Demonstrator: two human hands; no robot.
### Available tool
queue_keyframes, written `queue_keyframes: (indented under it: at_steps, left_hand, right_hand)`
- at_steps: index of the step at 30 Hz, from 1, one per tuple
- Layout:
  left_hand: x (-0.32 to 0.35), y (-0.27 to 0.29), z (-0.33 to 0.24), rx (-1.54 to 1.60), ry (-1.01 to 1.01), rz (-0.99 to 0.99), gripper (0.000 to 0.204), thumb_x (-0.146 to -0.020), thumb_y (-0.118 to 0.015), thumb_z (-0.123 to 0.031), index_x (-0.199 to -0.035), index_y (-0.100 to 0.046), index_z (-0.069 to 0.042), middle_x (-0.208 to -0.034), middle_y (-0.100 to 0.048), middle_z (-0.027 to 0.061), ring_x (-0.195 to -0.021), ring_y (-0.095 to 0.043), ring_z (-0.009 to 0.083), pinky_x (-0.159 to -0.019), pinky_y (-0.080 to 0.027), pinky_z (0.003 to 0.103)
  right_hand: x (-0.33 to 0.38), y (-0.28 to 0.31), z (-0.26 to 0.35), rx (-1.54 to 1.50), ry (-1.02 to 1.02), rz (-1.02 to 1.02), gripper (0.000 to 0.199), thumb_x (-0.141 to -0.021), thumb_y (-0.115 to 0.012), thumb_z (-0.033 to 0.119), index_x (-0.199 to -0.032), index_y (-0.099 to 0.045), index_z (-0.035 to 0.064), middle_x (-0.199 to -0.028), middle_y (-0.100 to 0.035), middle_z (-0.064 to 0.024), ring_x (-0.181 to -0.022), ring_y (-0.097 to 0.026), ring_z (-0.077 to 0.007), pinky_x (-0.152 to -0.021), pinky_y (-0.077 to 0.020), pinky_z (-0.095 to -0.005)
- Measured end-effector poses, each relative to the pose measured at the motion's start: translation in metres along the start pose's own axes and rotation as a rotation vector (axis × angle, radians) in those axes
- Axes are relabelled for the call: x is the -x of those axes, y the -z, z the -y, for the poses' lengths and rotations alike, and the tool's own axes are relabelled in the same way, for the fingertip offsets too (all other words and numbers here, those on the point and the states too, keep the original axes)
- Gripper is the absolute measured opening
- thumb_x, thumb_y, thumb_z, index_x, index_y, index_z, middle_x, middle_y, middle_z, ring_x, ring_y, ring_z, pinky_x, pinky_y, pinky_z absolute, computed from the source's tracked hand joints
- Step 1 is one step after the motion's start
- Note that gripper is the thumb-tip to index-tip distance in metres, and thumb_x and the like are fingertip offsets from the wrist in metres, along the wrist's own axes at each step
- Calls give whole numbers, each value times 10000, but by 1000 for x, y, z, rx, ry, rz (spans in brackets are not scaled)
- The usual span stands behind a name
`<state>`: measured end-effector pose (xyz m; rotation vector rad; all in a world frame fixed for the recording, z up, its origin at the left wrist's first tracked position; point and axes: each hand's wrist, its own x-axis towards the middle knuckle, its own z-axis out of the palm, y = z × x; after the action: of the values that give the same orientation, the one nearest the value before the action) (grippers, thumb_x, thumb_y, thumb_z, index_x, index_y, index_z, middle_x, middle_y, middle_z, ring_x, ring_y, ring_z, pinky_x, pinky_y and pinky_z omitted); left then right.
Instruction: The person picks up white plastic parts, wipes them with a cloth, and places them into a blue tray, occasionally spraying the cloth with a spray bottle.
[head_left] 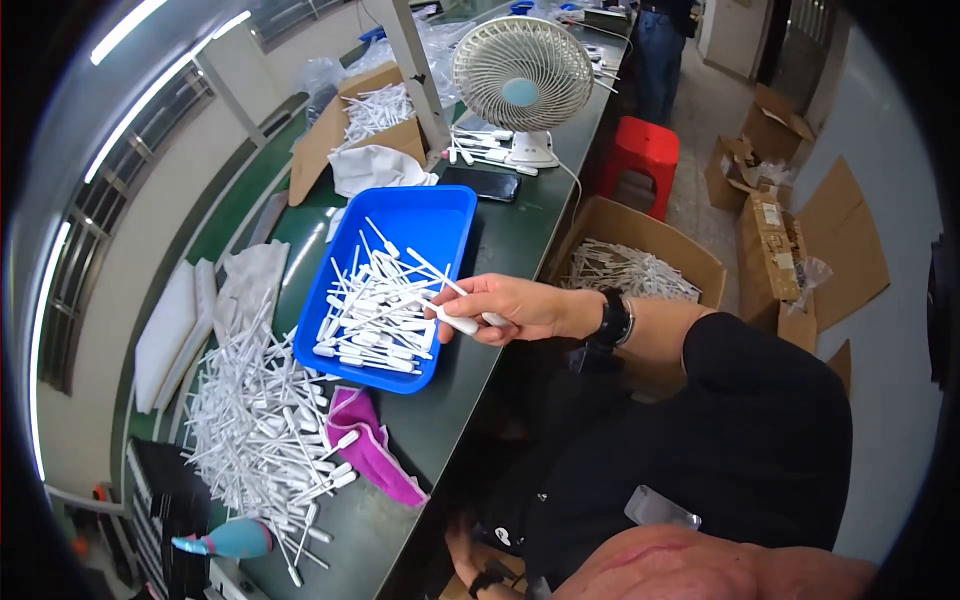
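Observation:
My right hand (510,305), a watch on its wrist, is closed on a few white plastic droppers; the bulb of one dropper (458,321) shows below the fingers. It hovers over the near rim of a blue tray (442,215). Many droppers (375,310) lie jumbled in that tray. My left hand (460,545) is low at the bottom, beside the table edge, in shadow; its fingers are too dark to make out. A large heap of loose droppers (255,430) covers the table left of the tray, next to a magenta cloth (370,450).
A fan (522,85) and a dark phone (482,183) stand beyond the tray on the green table (440,420). A cardboard box of droppers (640,270) sits beside the table, near a red stool (640,165). A teal rubber blower (235,540) lies near the heap.

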<state>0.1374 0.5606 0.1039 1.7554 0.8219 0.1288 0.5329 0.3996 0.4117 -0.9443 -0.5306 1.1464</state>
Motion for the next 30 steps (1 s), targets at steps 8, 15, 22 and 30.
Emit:
queue_keyframes:
  at_steps: [8,15,22,30]
  left_hand:
    - [127,34,-152,42,181,-66,220,-938,-539,-178,-1006,-626,12,-850,-673,94,-702,-614,148,-634,-492,269]
    - [66,7,-259,147,-311,-393,228,-961,-511,-169,-1009,-613,30,-805,-601,33,-671,-529,86,-614,-438,219]
    - [-13,-11,-271,460,-369,-149,264,-939,-557,-151,-1123,-590,36,-827,-616,28,-694,-553,76,-607,-445,203]
    - [-18,-15,-266,630,-296,-162,244,-922,-586,-176,-1072,-613,15,-808,-626,40,-654,-558,71,-565,-457,202]
  right_hand:
    - [1,-51,-64,-63,-63,127,276,-925,-563,241,-1138,-511,73,-818,-553,8,-483,-385,-23,-389,-261,-160]
    - [6,-102,-104,51,-122,261,231,-904,-602,303,-1050,-553,130,-667,-448,77,-491,-397,-9,-416,-262,-171]
    - [5,-86,-110,129,-89,6,192,-911,-606,212,-1057,-576,91,-659,-491,65,-458,-349,9,-384,-239,-156]
    - [-4,-73,-120,-59,-174,93,218,-954,-519,205,-1108,-561,55,-688,-479,56,-460,-338,-5,-386,-239,-157]
